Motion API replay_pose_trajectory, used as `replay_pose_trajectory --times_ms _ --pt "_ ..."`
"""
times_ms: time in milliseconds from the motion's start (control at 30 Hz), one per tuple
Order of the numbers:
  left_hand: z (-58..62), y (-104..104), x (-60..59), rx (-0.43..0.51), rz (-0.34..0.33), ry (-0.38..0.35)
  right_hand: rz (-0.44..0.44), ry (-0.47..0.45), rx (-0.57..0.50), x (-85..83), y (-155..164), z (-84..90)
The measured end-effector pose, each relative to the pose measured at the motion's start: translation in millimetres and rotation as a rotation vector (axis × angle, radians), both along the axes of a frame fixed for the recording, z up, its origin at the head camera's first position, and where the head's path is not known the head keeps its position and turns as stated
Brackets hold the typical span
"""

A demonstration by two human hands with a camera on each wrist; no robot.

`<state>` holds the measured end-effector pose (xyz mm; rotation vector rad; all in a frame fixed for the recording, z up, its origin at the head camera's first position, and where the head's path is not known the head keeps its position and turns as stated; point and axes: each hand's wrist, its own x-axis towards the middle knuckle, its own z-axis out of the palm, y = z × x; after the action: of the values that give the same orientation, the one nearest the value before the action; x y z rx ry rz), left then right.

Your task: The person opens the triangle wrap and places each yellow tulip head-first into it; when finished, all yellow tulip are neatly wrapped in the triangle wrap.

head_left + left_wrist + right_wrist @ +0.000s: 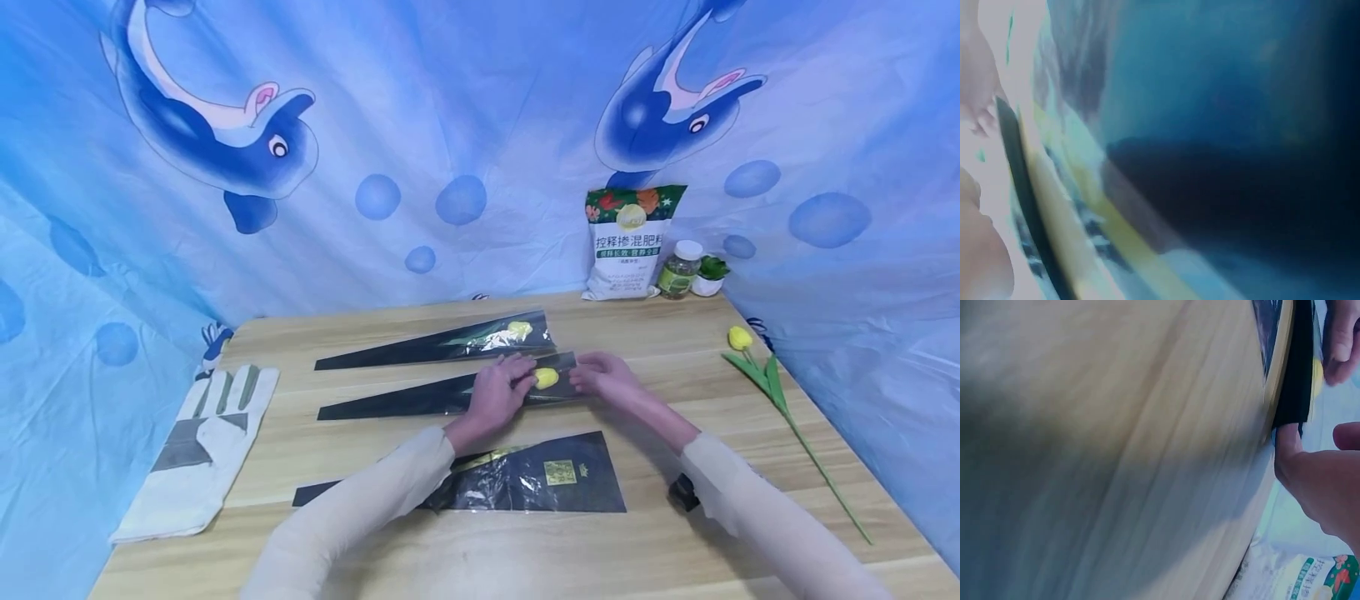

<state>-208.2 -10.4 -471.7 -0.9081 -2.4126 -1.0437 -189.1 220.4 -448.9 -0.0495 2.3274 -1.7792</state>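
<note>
On the table lies the middle flower sleeve (405,402), black with a clear front, its wide end to the right. Inside its wide end shows a yellow artificial tulip (546,378). My left hand (495,392) pinches the sleeve with bent fingers just left of the bloom. At the wide end, my right hand (606,377) reaches in from the right, fingertips at the sleeve's edge. The right wrist view shows one finger (1288,447) against the black end (1297,375), with the thumb apart from it. Up close, the left wrist view is blurred.
Behind lies another sleeve (420,352) with a yellow tulip; in front, a black sleeve (600,475) with a gold label. A loose tulip (797,425) lies right, a glove (197,458) left. A fertilizer bag (626,250), jar (678,273) and potted plant (708,279) stand back right.
</note>
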Motion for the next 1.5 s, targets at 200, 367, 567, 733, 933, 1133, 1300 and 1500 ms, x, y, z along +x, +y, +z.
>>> replay_pose_trajectory --times_ms 200,367,567,733,933,1133,1300,1500 --pt "16.2 -3.1 49.9 -0.06 -0.124 0.009 -0.081 0.036 0.032 17.3 24.3 10.0" --pt "13.2 -9.2 97.6 -0.307 -0.203 -0.109 -0.127 0.071 0.016 31.5 41.6 13.6" --pt "1.2 -11.7 108.6 -0.485 -0.197 -0.129 -0.129 0.069 0.018 42.9 48.7 12.5" --pt "-2.9 -10.7 102.3 -0.52 -0.201 -0.156 -0.111 0.058 0.019 48.6 50.4 10.3" --pt "-4.7 -6.9 94.4 -0.506 -0.206 -0.169 -0.059 0.049 0.003 53.9 50.4 6.1" --pt "-6.0 -4.5 92.6 -0.474 -0.2 -0.182 -0.047 0.042 -0.013 57.8 48.9 3.1" --pt "-6.4 -3.1 93.1 -0.455 -0.18 -0.16 -0.03 0.038 -0.006 60.4 49.3 1.2" --pt "-8.4 -3.4 93.6 -0.418 -0.17 -0.147 -0.019 0.039 -0.004 64.8 49.5 0.7"
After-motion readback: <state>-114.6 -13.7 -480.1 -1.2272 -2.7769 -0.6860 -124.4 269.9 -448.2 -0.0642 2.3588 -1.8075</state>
